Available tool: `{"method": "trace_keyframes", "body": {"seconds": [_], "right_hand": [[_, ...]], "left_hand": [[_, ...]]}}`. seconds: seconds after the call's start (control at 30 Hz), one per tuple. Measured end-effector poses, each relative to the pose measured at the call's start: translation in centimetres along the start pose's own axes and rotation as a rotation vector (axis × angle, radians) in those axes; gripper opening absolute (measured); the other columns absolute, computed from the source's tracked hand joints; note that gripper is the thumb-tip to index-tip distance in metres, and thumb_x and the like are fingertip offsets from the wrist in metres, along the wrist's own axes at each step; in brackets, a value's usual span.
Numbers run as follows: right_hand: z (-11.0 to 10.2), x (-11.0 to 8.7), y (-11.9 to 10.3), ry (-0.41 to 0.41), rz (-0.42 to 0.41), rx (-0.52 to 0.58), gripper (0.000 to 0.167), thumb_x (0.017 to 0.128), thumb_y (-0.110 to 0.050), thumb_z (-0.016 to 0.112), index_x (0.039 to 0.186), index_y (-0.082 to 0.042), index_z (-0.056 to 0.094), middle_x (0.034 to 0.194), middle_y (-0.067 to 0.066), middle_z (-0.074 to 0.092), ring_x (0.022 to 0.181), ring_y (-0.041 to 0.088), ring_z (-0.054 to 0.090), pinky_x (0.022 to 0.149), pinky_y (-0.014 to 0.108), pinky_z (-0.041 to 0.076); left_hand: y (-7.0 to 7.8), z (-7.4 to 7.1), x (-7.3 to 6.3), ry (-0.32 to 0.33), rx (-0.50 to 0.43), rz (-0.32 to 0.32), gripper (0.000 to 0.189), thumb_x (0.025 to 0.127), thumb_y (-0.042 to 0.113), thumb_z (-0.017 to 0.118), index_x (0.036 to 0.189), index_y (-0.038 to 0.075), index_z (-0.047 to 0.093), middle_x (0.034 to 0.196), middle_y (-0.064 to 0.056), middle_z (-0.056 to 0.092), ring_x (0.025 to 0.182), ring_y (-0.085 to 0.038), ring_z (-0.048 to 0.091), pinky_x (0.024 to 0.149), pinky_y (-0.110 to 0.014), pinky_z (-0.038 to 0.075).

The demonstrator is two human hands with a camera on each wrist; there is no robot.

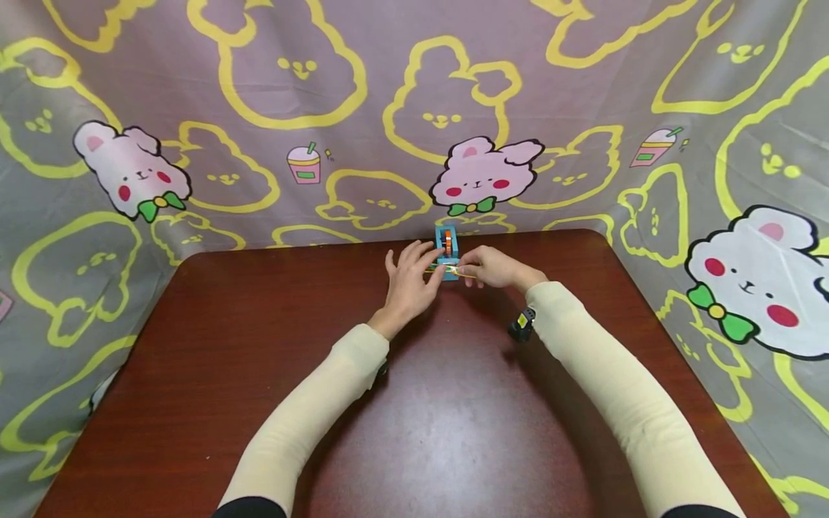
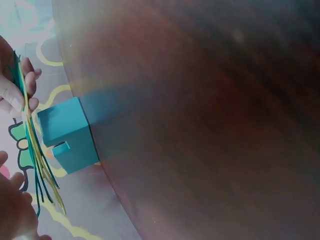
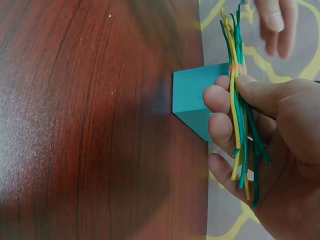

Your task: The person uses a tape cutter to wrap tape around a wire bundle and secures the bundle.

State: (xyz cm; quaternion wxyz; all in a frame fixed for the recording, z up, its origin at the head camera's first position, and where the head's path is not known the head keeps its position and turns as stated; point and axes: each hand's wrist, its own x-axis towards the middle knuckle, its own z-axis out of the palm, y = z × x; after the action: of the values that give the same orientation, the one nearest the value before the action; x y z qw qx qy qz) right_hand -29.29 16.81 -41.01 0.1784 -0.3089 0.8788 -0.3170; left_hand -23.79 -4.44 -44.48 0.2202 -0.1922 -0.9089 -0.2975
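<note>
A bundle of thin green and yellow wires (image 3: 235,115) has an orange band (image 3: 237,68) wrapped around it. My right hand (image 1: 492,266) pinches the bundle between thumb and fingers just beside that band. Loosely spread, the fingers of my left hand (image 1: 408,280) stay near the far end of the wires; in the left wrist view that hand (image 2: 15,210) appears apart from them. Right behind the wires, a teal tape dispenser (image 2: 67,122) stands by the table's back edge. An orange roll (image 1: 448,243) sits inside it, and the hands partly cover its front.
The brown wooden table (image 1: 214,360) spreads out on both sides and toward me. A patterned cloth (image 1: 363,108) with cartoon rabbits hangs right behind the back edge and along the sides. Each wrist carries a strapped camera, the right one (image 1: 522,324) showing plainly.
</note>
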Motion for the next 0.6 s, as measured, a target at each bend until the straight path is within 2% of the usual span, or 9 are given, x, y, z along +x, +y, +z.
{"method": "trace_keyframes", "body": {"seconds": [0.1, 0.2, 0.37, 0.47, 0.6], "right_hand": [[0.0, -0.1, 0.0, 0.017, -0.009, -0.018, 0.022, 0.105, -0.01, 0.054, 0.101, 0.004, 0.07, 0.078, 0.011, 0.067, 0.063, 0.02, 0.059, 0.064, 0.034, 0.051], [-0.1, -0.3, -0.1, 0.048, -0.029, -0.05, 0.02, 0.104, -0.009, 0.057, 0.101, 0.003, 0.071, 0.08, 0.013, 0.069, 0.066, 0.02, 0.06, 0.065, 0.035, 0.051], [0.0, -0.6, -0.4, 0.11, -0.072, -0.138, 0.014, 0.1, -0.006, 0.062, 0.099, 0.001, 0.074, 0.084, 0.013, 0.071, 0.071, 0.018, 0.06, 0.068, 0.036, 0.05], [0.3, -0.7, -0.5, 0.136, -0.093, -0.189, 0.012, 0.098, -0.006, 0.065, 0.101, 0.0, 0.075, 0.087, 0.012, 0.072, 0.074, 0.018, 0.059, 0.07, 0.037, 0.05], [0.6, -0.6, -0.5, 0.179, -0.119, -0.244, 0.012, 0.096, -0.007, 0.069, 0.103, -0.002, 0.077, 0.092, 0.009, 0.074, 0.078, 0.018, 0.062, 0.074, 0.04, 0.052]], "left_hand": [[0.0, -0.4, 0.3, 0.029, -0.016, -0.02, 0.032, 0.103, 0.025, 0.057, 0.132, 0.013, 0.067, 0.139, -0.007, 0.058, 0.138, -0.026, 0.041, 0.113, -0.066, 0.007], [0.0, -1.0, 1.1, -0.012, -0.001, -0.075, 0.029, 0.105, 0.024, 0.055, 0.127, 0.013, 0.07, 0.132, -0.005, 0.062, 0.13, -0.024, 0.049, 0.113, -0.064, 0.01], [-0.6, -1.9, 2.9, -0.209, 0.067, -0.164, 0.026, 0.105, 0.028, 0.054, 0.117, 0.015, 0.074, 0.118, 0.0, 0.069, 0.114, -0.019, 0.06, 0.111, -0.061, 0.014], [-0.8, -2.2, 3.8, -0.358, 0.092, -0.169, 0.028, 0.106, 0.032, 0.053, 0.104, 0.016, 0.075, 0.096, 0.002, 0.071, 0.099, -0.018, 0.064, 0.11, -0.059, 0.016], [-0.9, -2.4, 4.5, -0.539, 0.071, -0.151, 0.039, 0.107, 0.034, 0.05, 0.082, 0.011, 0.068, 0.067, 0.001, 0.058, 0.075, -0.019, 0.059, 0.105, -0.057, 0.019]]}}
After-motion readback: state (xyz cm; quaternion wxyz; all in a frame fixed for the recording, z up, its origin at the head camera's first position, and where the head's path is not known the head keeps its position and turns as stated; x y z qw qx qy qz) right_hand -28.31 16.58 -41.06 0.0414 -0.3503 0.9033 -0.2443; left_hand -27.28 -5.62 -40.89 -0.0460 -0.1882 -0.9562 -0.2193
